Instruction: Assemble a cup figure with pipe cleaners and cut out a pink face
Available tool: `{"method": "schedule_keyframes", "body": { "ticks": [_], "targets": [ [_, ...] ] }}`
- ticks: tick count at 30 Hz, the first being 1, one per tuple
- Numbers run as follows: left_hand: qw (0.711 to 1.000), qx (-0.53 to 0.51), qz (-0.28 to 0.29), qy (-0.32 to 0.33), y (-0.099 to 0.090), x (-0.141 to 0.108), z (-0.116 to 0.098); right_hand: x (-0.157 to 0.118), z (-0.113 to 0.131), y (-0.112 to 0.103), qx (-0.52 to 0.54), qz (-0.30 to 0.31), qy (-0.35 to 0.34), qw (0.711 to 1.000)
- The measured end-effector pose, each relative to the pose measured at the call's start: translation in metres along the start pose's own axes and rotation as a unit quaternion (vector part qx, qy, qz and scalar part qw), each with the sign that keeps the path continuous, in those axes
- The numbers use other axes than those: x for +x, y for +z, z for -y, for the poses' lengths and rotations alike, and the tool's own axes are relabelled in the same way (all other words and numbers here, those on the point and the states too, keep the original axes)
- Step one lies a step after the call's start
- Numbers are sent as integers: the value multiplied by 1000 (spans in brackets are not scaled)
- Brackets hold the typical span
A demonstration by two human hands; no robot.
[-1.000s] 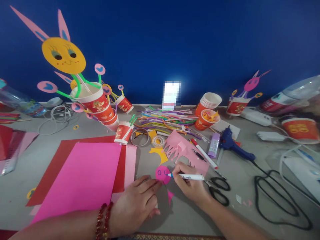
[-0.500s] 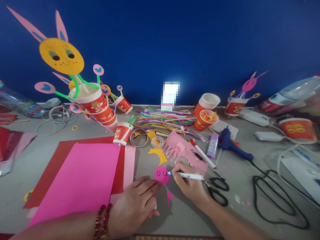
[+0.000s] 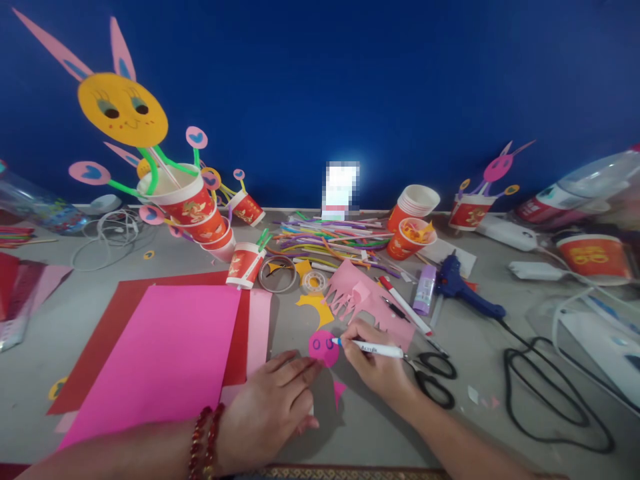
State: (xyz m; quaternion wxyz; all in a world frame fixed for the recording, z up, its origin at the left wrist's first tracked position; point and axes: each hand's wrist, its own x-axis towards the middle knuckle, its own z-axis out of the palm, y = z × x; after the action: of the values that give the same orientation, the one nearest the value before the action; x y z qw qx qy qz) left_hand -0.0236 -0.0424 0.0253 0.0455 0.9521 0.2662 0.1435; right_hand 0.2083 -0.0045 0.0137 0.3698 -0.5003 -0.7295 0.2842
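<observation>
A round pink paper disc [image 3: 324, 353] lies on the grey table, with two blue oval outlines drawn on it. My right hand [image 3: 373, 360] grips a white acrylic marker [image 3: 375, 348], its blue tip at the right oval. The fingertips of my left hand [image 3: 283, 407] press on the disc's lower left edge; its fingers are stretched out and lie flat. Just below the disc is a small pink scrap [image 3: 339, 393]. Black-handled scissors [image 3: 436, 390] lie right beside my right hand, their blades partly hidden.
Pink sheets [image 3: 165, 353] and red ones cover the left. Behind are a tape roll [image 3: 277, 275], colourful sticks [image 3: 330, 241], paper cups [image 3: 243, 265] and a yellow rabbit face [image 3: 123, 110]. A blue glue gun [image 3: 465, 290] with a looped black cable lies at the right.
The marker tip has moved slightly left and up, and the right outline, open at the top before, now looks closed into an oval. My left hand stays in place.
</observation>
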Motion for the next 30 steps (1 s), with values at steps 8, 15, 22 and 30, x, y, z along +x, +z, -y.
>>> {"method": "schedule_keyframes", "body": {
  "ticks": [8, 15, 22, 30],
  "targets": [
    [1000, 4, 8, -1, 1, -1, 0, 0, 0, 0, -2, 19, -7, 1000],
    [1000, 2, -1, 2, 3, -1, 0, -3, -7, 1, 108, -8, 68, 992],
    [1000, -9, -12, -2, 8, -5, 1, -3, -6, 0, 64, 23, 25, 997],
    [1000, -4, -14, 2, 7, -4, 1, -1, -1, -1, 6, 29, -9, 1000]
  ]
}}
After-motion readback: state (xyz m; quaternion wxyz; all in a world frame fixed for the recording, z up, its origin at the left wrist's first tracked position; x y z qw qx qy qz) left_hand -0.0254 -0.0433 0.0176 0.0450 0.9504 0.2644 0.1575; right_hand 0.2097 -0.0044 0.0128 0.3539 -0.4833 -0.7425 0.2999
